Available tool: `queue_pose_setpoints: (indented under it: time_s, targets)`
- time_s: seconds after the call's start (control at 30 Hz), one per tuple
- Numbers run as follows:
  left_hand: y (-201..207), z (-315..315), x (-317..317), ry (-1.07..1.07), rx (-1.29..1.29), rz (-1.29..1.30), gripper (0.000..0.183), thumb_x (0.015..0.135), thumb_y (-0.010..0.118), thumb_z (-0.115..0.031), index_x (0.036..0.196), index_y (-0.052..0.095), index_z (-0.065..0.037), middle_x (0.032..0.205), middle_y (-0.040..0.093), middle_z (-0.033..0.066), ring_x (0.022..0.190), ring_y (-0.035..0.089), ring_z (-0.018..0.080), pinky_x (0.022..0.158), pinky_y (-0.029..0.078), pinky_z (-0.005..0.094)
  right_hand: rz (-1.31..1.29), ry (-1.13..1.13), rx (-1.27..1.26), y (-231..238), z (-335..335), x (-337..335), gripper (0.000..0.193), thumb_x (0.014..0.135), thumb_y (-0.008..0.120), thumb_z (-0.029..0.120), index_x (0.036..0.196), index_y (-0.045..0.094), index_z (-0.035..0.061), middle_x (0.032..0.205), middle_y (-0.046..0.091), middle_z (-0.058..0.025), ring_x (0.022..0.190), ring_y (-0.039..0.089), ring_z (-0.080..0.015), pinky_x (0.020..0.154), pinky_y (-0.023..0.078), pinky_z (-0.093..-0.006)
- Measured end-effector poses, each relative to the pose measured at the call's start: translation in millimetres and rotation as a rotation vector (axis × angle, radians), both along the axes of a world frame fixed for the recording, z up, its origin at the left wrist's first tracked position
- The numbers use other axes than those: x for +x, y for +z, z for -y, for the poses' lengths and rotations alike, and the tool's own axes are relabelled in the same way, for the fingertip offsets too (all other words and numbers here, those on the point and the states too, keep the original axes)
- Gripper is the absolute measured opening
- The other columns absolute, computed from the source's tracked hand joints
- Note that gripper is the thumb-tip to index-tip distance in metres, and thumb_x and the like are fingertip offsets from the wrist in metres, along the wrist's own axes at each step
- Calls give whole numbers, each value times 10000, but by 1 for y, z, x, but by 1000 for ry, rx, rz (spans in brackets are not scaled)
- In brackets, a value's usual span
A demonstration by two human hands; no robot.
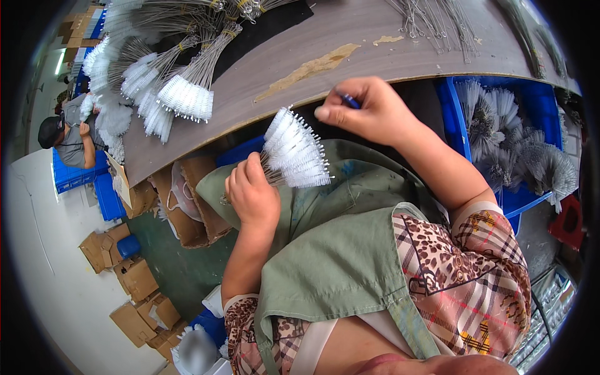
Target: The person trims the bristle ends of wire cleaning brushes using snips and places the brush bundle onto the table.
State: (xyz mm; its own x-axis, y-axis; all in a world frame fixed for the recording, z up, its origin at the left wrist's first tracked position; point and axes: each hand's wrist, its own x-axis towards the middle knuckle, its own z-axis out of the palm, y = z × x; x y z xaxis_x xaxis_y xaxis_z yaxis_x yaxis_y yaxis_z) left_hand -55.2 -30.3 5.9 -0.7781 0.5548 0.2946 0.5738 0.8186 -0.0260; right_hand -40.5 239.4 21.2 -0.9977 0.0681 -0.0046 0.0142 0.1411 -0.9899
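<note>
We have the left hand (pixel 253 192) clamped around a white-bristled brush bundle (pixel 296 150) by its wire stems (pixel 270 173), at the centre of the frame. Apart from it, at upper centre, our right hand (pixel 374 111) grips a blue pen-like tool (pixel 348 99); other brush bundles (pixel 186 98) lie on the workbench (pixel 265 70), upper left.

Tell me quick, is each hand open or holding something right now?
Left hand: closed, holding a bundle of white-bristled wire brushes.
Right hand: closed, holding a blue pen-like tool; its exact kind is unclear.
</note>
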Motion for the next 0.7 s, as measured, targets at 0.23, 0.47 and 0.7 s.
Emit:
queue_pose_setpoints:
  time_s: [0.23,0.47,0.7]
  targets:
    - [1,-2,-2,-22,-35,-87,482,690,604,49,1160,518,-14,991,598,148,913,579,354,798,429,457,-26,145,3,6,23,8,143,785,697,91,894,700,-2,687,635,-37,641,538,-57,600,453,-249]
    - [11,-4,-3,-98,2,-17,591,666,585,87,1240,493,-17,1019,592,143,900,581,342,755,425,444,-121,93,37,-3,28,2,133,808,689,103,774,634,-14,560,519,-45,543,422,-49,491,381,-277]
    - [13,3,-5,-406,85,-43,614,776,580,-10,1326,531,-278,942,547,72,778,560,270,696,428,390,-206,2,175,11,17,-1,151,730,697,125,722,611,1,611,569,-168,535,563,-311,529,445,-373]
